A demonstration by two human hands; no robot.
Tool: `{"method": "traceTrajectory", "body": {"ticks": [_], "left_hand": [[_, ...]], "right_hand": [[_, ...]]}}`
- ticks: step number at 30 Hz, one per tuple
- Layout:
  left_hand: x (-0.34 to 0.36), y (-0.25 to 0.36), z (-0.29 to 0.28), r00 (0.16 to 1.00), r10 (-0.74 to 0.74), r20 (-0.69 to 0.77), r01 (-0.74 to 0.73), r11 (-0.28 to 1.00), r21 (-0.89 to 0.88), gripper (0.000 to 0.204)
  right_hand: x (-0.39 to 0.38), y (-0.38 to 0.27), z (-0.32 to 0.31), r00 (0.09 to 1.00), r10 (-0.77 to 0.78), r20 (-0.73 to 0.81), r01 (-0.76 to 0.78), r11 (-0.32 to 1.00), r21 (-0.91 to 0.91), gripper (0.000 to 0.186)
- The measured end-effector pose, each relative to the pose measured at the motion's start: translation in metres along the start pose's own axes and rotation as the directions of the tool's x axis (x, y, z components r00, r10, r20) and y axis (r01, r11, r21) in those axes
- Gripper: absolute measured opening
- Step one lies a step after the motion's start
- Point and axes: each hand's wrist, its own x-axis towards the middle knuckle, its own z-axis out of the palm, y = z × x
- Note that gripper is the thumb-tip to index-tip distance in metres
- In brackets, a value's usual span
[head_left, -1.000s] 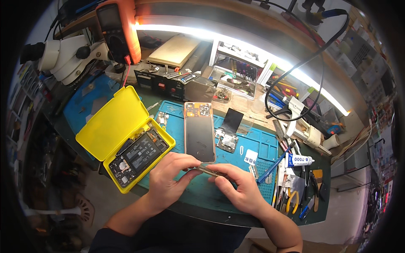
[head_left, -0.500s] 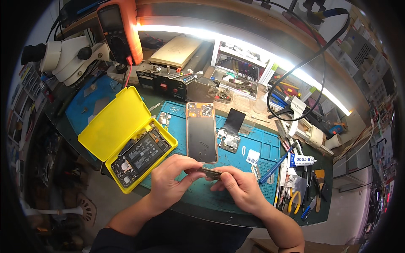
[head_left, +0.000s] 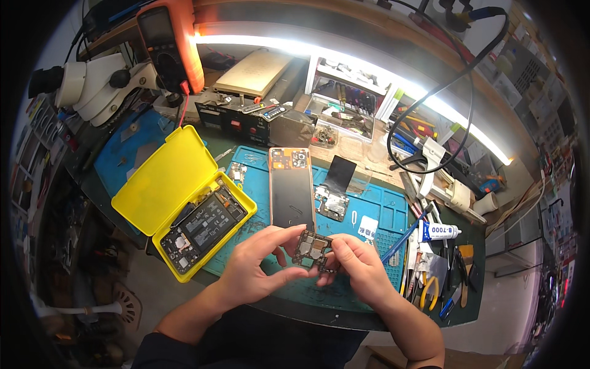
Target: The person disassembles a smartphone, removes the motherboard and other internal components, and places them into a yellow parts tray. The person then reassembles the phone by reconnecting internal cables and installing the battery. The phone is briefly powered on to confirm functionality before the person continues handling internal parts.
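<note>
Both hands hold a small dark circuit board (head_left: pixel 313 251) above the blue work mat (head_left: pixel 369 212). My left hand (head_left: pixel 261 264) pinches the board's left edge with thumb and fingers. My right hand (head_left: pixel 359 267) grips its right side. Just beyond the board an opened phone body (head_left: pixel 290 187) with an orange frame lies face down on the mat. An open yellow case (head_left: pixel 169 181) at the left carries another phone's inner frame (head_left: pixel 203 224) with its battery.
A second small board (head_left: pixel 332 204) and a dark glass panel (head_left: pixel 341 174) lie on the mat. A glue tube (head_left: pixel 439 232), pliers (head_left: pixel 430 289) and hand tools sit at the right. A microscope (head_left: pixel 92 86) and an orange multimeter (head_left: pixel 171 40) stand at the back left.
The board was held flat and edge-on between the hands. Now it is tilted up so its face shows, and the hands have come slightly closer to me.
</note>
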Motion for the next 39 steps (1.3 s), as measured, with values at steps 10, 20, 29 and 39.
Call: {"method": "traceTrajectory", "body": {"ticks": [10, 20, 29, 39], "left_hand": [[-0.004, -0.006, 0.007, 0.992, -0.110, -0.058, 0.098, 0.979, -0.177, 0.056], [-0.002, -0.002, 0.002, 0.977, -0.210, 0.043, 0.197, 0.800, -0.566, 0.062], [-0.005, -0.005, 0.004, 0.982, -0.185, 0.028, 0.171, 0.826, -0.536, 0.066], [-0.006, -0.008, 0.003, 0.990, -0.137, 0.015, 0.128, 0.869, -0.478, 0.071]], "right_hand": [[-0.001, -0.004, 0.006, 0.959, -0.284, 0.003, 0.263, 0.884, -0.387, 0.031], [0.001, -0.002, 0.011, 0.757, -0.647, 0.091, 0.502, 0.488, -0.714, 0.061], [0.002, -0.001, 0.008, 0.735, -0.666, 0.124, 0.513, 0.428, -0.744, 0.067], [0.004, -0.002, 0.007, 0.737, -0.665, 0.123, 0.510, 0.428, -0.746, 0.067]]}}
